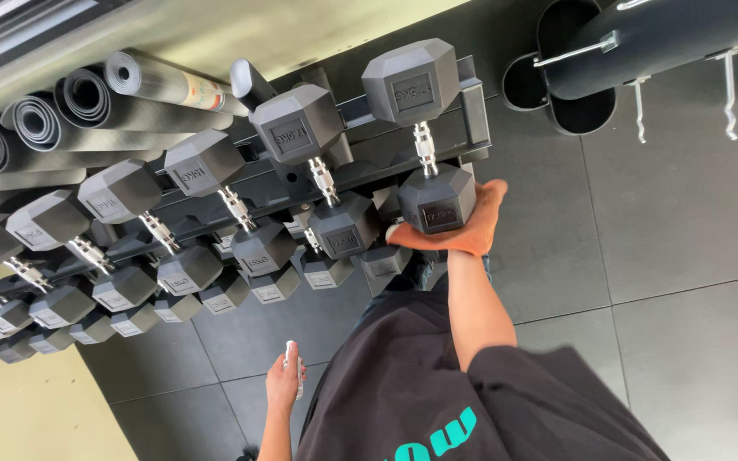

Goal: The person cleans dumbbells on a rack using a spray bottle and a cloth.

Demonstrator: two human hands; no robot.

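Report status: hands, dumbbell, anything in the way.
Right hand with orange cloth pressed on end dumbbell head. Left hand holds small bottle, clear of rack. Neighbouring dumbbell close alongside.

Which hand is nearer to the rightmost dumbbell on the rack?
The right hand: it presses an orange cloth against the near head of the rightmost dumbbell. The left hand is well below the rack, apart from it, holding a small bottle.

Dark tiled floor [676, 213] — rolled mats [61, 107]
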